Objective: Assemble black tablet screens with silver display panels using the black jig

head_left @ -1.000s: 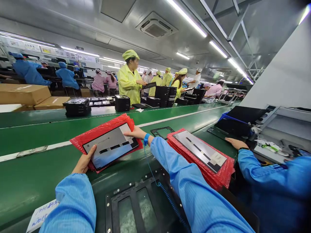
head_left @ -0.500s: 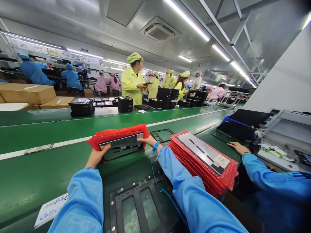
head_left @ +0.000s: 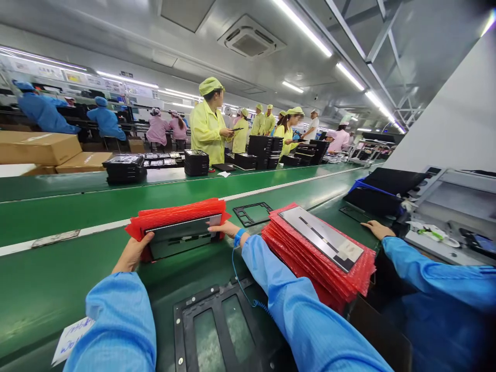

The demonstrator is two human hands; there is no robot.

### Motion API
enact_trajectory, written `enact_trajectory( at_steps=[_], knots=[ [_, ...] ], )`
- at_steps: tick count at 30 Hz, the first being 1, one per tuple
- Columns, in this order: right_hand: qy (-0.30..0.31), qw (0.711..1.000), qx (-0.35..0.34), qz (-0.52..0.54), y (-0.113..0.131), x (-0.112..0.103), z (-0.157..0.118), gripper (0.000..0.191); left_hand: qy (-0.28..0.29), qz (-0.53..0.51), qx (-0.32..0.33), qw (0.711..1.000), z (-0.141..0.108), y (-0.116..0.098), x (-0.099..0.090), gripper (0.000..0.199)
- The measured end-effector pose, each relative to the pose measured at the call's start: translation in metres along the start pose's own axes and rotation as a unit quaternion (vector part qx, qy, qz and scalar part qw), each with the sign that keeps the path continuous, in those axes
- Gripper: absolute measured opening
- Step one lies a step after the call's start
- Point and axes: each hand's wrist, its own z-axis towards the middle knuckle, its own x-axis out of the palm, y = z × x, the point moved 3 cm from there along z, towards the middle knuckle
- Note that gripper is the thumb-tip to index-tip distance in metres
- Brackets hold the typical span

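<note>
A dark screen panel (head_left: 186,238) with red bubble wrap (head_left: 178,211) behind it is held up between my two hands over the green bench. My left hand (head_left: 135,250) grips its left end, thumb on the panel's face. At the right end my right hand (head_left: 227,229) holds it, with a blue strap and coiled cord on the wrist. Below lies a black frame fixture (head_left: 217,305) with rectangular openings. To the right is a stack of red bubble-wrap sheets (head_left: 310,263) with a silver-backed panel (head_left: 321,235) on top. A thin black frame (head_left: 253,213) lies behind my right hand.
Another person's hand (head_left: 380,229) rests on the bench at the right, near black panels (head_left: 375,194) and a grey machine (head_left: 457,206). A labelled paper (head_left: 72,338) lies front left. Black stacks (head_left: 126,168) and workers are across the belt.
Both hands and the held panel with its red wrap have shifted slightly left in the view. The camera view has also shifted a little.
</note>
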Motion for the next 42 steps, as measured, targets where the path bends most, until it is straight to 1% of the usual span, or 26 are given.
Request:
enact_trajectory(
  at_steps=[2,3,5,8,10,11,13,15,16,20,23,26,28,29,31,33,35,37,39,42],
  knots=[
    [0.001,1.000,0.009,-0.003,-0.002,0.012,0.002,0.052,0.047,-0.027,-0.051,0.997,-0.003,0.004,-0.003,0.076],
    [0.003,1.000,0.011,-0.004,-0.002,0.017,0.003,0.052,0.061,-0.036,-0.067,0.995,-0.004,0.006,-0.005,0.072],
    [0.012,1.000,0.016,-0.011,-0.003,0.022,0.005,0.050,0.058,-0.025,-0.085,0.994,-0.005,0.007,-0.010,0.065],
    [0.031,0.999,0.024,-0.035,-0.004,0.021,0.006,0.044,0.028,0.016,-0.091,0.995,-0.002,0.006,-0.019,0.060],
    [0.041,0.997,0.027,-0.055,-0.004,0.018,0.006,0.041,0.024,0.054,-0.086,0.995,-0.001,0.003,-0.025,0.059],
    [0.046,0.996,0.029,-0.065,-0.004,0.017,0.007,0.041,0.034,0.075,-0.082,0.993,-0.002,0.001,-0.026,0.059],
    [0.056,0.994,0.036,-0.087,-0.004,0.015,0.008,0.039,0.073,0.113,-0.078,0.988,-0.006,-0.004,-0.028,0.058],
    [0.069,0.990,0.043,-0.112,-0.006,0.016,0.009,0.037,0.106,0.132,-0.086,0.982,-0.013,-0.008,-0.030,0.056],
    [0.077,0.988,0.046,-0.125,-0.007,0.017,0.010,0.037,0.113,0.135,-0.092,0.980,-0.016,-0.009,-0.031,0.054],
    [0.100,0.978,0.051,-0.177,-0.013,0.026,0.017,0.039,0.098,0.128,-0.107,0.981,-0.024,-0.010,-0.036,0.047],
    [0.082,0.973,0.033,-0.212,-0.012,0.033,0.023,0.046,0.082,0.114,-0.097,0.985,-0.026,-0.011,-0.038,0.044],
    [0.060,0.969,-0.005,-0.238,-0.001,0.039,0.025,0.059,0.068,0.090,-0.084,0.990,-0.028,-0.014,-0.040,0.044],
    [0.066,0.965,-0.031,-0.250,0.013,0.040,0.021,0.066,0.056,0.061,-0.078,0.994,-0.029,-0.015,-0.040,0.050],
    [0.073,0.963,-0.043,-0.255,0.021,0.039,0.016,0.068,0.047,0.042,-0.074,0.995,-0.030,-0.016,-0.039,0.057],
    [0.088,0.957,-0.058,-0.269,0.040,0.036,0.004,0.062,0.034,-0.002,-0.069,0.997,-0.032,-0.018,-0.032,0.073],
    [0.066,0.954,-0.072,-0.284,0.060,0.029,-0.014,0.054,0.043,-0.048,-0.079,0.995,-0.035,-0.019,-0.017,0.080],
    [-0.010,0.948,-0.102,-0.302,0.082,0.022,-0.037,0.056,0.064,-0.089,-0.091,0.990,-0.040,-0.024,0.004,0.081],
    [-0.088,0.939,-0.133,-0.306,0.101,0.018,-0.065,0.061,0.084,-0.119,-0.097,0.985,-0.045,-0.033,0.026,0.082],
    [-0.141,0.944,-0.141,-0.264,0.116,0.017,-0.097,0.067,0.102,-0.136,-0.098,0.981,-0.052,-0.046,0.047,0.082],
    [-0.182,0.965,-0.127,-0.136,0.133,0.017,-0.152,0.073,0.136,-0.141,-0.099,0.976,-0.067,-0.073,0.073,0.078]
  ],
)
